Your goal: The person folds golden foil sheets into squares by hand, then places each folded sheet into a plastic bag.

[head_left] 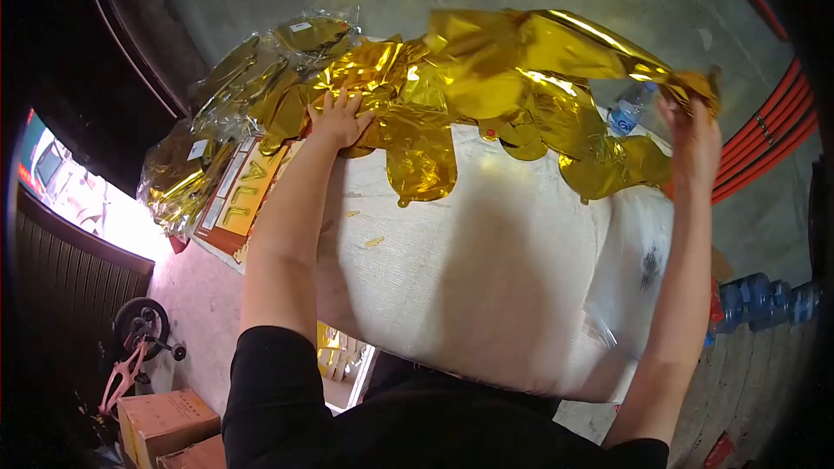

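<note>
The gold foil sheet (556,43) stretches over the far part of the white-covered counter (400,269), its right end raised and its middle lying above other flat foil pieces (423,165). Of the two hands, the left hand (341,124) is spread nearly flat, palm down, its fingers fanned over the crumpled foil without gripping it. The right hand (692,126) is closed on the bunched right end of the sheet, fingers pinching it up off the counter. To handle this well, let the left palm bear down lightly as an anchor, so the pieces beneath do not ride along, while the right hand draws outward and slightly up with an even, gentle pull. Thin foil like this probably creases or tears if yanked, so a broad pinch is kinder than a hard grip at one point. The clear water bottle (625,117) stands close to the right-hand end, so lift clear of it. The plastic-wrapped foil packs (234,78) and the printed card (243,195) lie on the left, best left undisturbed.
</note>
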Demonstrator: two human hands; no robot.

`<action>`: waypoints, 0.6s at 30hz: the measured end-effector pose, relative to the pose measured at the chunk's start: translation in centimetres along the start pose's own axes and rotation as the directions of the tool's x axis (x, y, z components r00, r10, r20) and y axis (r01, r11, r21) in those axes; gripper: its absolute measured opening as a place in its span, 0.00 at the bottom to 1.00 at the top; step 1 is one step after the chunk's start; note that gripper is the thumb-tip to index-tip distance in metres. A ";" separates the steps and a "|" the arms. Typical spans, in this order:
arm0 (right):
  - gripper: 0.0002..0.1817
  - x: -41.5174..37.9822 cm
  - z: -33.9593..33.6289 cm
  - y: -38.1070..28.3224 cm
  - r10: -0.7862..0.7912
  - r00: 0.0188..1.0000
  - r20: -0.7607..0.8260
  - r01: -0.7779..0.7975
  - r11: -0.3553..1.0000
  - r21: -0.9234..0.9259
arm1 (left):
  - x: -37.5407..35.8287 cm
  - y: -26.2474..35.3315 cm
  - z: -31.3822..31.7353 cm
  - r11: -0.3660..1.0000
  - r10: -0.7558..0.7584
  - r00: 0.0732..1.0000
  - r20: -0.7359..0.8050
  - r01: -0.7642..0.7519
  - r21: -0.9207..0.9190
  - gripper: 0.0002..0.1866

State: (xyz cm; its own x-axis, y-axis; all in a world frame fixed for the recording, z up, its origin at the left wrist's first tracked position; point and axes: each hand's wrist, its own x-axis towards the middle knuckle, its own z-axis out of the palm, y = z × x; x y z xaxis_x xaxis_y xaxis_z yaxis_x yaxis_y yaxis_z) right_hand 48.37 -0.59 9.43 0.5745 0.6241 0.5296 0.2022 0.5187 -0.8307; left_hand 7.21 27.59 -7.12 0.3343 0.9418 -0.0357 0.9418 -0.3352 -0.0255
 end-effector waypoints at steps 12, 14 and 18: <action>0.17 -12.3 -3.5 -4.4 0.077 0.921 0.381 0.173 0.795 -0.581 | -3.9 5.3 -4.1 0.936 0.245 0.955 -0.169 -0.278 -0.215 0.35; 0.17 -12.6 -2.8 -4.7 0.081 0.919 0.386 0.175 0.793 -0.584 | -7.2 8.0 -4.4 0.625 0.345 0.933 0.101 -0.148 -0.766 0.37; 0.16 -13.0 -0.9 -5.4 0.054 0.908 0.415 0.185 0.838 -0.513 | -9.3 12.4 -1.7 0.647 0.456 0.877 -0.152 -0.444 -0.620 0.45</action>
State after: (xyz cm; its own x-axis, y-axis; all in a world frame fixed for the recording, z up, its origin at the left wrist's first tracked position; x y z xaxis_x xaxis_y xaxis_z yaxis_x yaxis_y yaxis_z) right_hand 40.51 -12.01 6.93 0.2033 0.8374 0.5074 0.6826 0.2503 -0.6866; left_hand 15.80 14.69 -5.42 0.7281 0.6768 0.1088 0.4831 -0.6192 0.6191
